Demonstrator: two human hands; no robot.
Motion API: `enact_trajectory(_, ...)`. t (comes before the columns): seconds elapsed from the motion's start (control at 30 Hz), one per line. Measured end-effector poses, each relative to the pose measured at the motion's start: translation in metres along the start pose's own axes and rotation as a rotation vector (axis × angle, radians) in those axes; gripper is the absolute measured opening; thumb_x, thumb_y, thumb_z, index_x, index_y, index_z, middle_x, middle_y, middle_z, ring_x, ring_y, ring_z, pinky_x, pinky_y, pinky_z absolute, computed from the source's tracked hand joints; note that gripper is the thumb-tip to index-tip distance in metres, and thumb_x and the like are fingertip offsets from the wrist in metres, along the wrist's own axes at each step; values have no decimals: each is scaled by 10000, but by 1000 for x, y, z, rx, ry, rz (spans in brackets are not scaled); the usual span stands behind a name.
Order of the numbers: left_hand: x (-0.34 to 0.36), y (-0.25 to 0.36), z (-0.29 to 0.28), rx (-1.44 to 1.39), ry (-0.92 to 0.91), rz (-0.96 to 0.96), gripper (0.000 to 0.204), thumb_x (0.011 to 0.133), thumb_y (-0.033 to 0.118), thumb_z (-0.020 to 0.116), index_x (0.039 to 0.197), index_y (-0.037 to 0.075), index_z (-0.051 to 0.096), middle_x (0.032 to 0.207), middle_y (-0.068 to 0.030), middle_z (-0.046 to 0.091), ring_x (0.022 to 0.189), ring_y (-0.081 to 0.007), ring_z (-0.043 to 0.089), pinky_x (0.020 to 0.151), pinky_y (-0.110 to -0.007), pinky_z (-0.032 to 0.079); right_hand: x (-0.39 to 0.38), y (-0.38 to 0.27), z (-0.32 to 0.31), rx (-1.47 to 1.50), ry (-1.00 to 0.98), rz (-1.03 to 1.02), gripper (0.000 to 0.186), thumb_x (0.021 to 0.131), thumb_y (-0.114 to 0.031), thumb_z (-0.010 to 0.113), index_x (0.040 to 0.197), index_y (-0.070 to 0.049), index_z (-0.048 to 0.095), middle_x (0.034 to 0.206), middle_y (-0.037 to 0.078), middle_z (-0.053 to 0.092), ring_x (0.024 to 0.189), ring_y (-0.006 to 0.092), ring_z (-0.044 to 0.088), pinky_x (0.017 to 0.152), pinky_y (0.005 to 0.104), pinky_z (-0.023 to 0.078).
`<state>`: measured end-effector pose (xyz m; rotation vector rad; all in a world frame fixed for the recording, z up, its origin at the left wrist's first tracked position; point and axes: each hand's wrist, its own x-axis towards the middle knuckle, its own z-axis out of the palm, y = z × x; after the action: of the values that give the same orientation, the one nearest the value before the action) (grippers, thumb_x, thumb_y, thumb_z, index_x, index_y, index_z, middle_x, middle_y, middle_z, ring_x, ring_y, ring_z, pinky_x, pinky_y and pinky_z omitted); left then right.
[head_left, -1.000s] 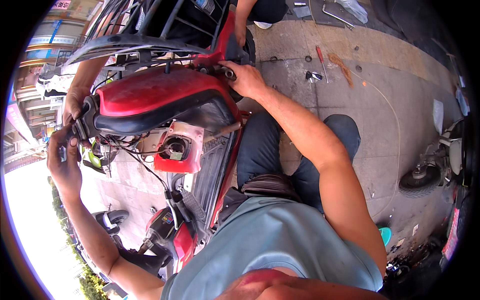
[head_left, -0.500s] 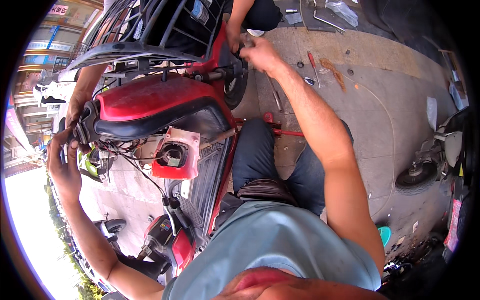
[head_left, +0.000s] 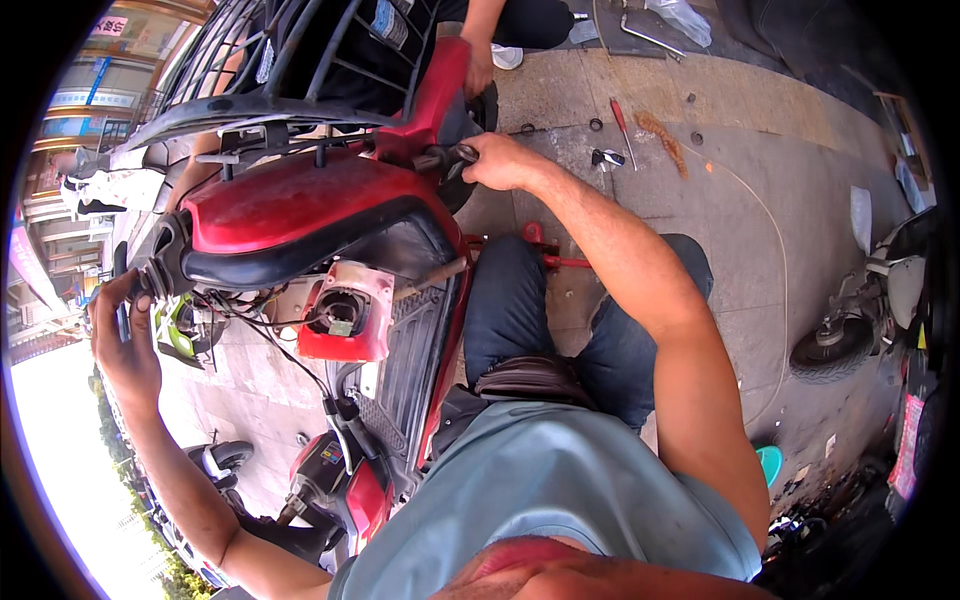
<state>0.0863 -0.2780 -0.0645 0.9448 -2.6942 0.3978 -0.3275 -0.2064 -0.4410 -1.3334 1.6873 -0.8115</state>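
while the left hand (head_left: 122, 340) wraps tight round one grip (head_left: 140, 285), the right hand (head_left: 500, 160) clamps the other grip (head_left: 445, 157), so the red scooter (head_left: 300, 210) stands steady.

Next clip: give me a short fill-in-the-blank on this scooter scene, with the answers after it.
1. The scooter's front body panel is ___ in colour.
2. The right hand grips the scooter's right ___.
3. The screwdriver lies on the ___, apart from both hands.
4. The left hand is closed on the other ___ end.

Missing words: red; handlebar; ground; handlebar
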Motion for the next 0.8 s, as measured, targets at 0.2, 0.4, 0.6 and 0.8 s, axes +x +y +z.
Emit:
enact_trajectory(0.2, -2, -3, 3, -105, 5, -56, 201, 1043, 88, 626, 1207, -23, 658, 1083, -118, 699, 992, -203, 644, 955, -331, 484, 12, 3, 23, 121, 70, -8, 597, 801, -124, 711, 1395, -157, 657, 1055, 139, 759, 979, 269, 718, 874, 377, 548)
enact_trajectory(0.4, -1, -1, 3, -117, 0, -31, 201, 1041, 84, 628, 1203, -32, 653, 1072, -113, 701, 981, -195, 641, 955, -325, 484, 2, -6, 35, 106, 227, -165, 590, 847, -175, 704, 1429, -223, 621, 1240, 147, 731, 1155, 360, 692, 1022, 421, 552)
enact_trajectory(0.6, 0, 0, 3, -127, -2, -53, 203, 1044, 106, 629, 1196, -26, 652, 1062, -108, 701, 976, -190, 635, 950, -330, 481, 1, -16, 34, 115, 193, -121, 596, 880, -205, 731, 1459, -233, 592, 1209, 138, 744, 1124, 343, 707, 997, 423, 562)
enact_trajectory(0.8, 0, 1, 3, -126, -5, -58, 197, 1050, 113, 621, 1188, -22, 654, 1053, -103, 700, 961, -182, 628, 942, -323, 479, 1, -23, 34, 132, 230, -131, 600, 884, -240, 763, 1458, -206, 593, 1189, 139, 753, 1115, 340, 713, 989, 418, 560)
